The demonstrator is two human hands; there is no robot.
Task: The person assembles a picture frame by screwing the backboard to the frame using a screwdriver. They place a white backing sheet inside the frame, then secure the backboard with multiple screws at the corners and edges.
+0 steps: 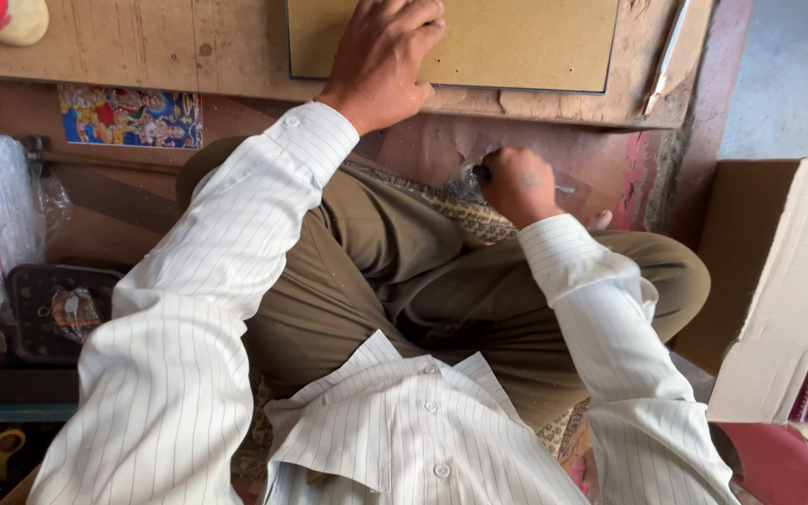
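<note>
left hand (385, 51): flat, fingers spread on fibreboard panel (516, 42) | right hand (516, 182): below panel, fisted round thin tool (565, 190)

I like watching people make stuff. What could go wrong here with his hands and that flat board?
The left hand alone presses the flat board on the worn wooden table, so it might slide. The right hand digs low in a crinkly clear bag, half hidden; small bits could spill.
</note>
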